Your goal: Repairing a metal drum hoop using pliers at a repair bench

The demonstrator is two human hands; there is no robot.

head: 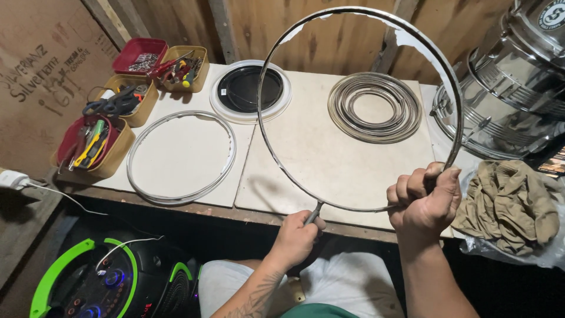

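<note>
I see both hands on the big metal hoop (359, 106), held upright above the near edge of the table (329, 159). My left hand (296, 234) is closed around a small tool pressed at the hoop's bottom — I cannot tell what kind. My right hand (425, 203) is fisted round the hoop's lower right rim. Behind the hoop lies a coil of metal strips (375, 107); left of it a second hoop (181, 156) lies flat, with a drumhead (250, 91) beyond. Right of the hoop sits a rag (509, 203) — and a chrome drum (512, 76).
</note>
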